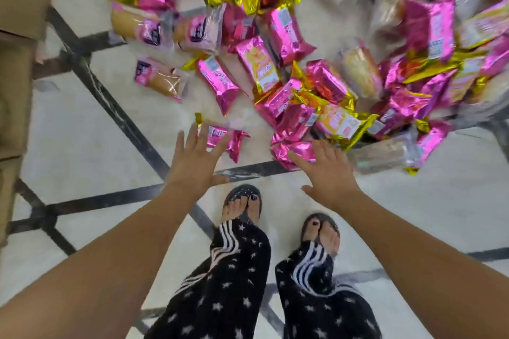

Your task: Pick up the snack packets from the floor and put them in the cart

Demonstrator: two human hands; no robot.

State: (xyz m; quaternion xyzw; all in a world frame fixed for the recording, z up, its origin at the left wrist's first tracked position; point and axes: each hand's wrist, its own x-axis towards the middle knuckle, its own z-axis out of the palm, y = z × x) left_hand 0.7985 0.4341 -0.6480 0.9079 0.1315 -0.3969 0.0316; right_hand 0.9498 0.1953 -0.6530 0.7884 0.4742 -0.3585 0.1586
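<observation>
Pink metallised-foil snack packets with crimped gold ends (286,36) lie heaped on a white polished stone floor with dark inlaid lines (82,132), mixed with clear-film packets showing pale cake inside (161,81). The heap runs from top centre to the right edge. One stray pink packet (220,136) lies apart at its near edge, just beyond the left hand (194,158). That hand and the right hand (329,173) reach down with fingers straight and fanned wide — neither holds anything. The right fingertips overlap the nearest pink packet of the heap (296,150); contact cannot be confirmed.

Handling, as judged: each packet looks light and air-puffed, with soft, crushable contents, while the foil is slick and crinkly. A loose grip across the pillow-shaped middle, or a pinch on a flat crimped end seal, should serve — several might be scooped together. Brown cardboard boxes (16,8) stand at the left. No cart can be made out; the upper right is blurred.
</observation>
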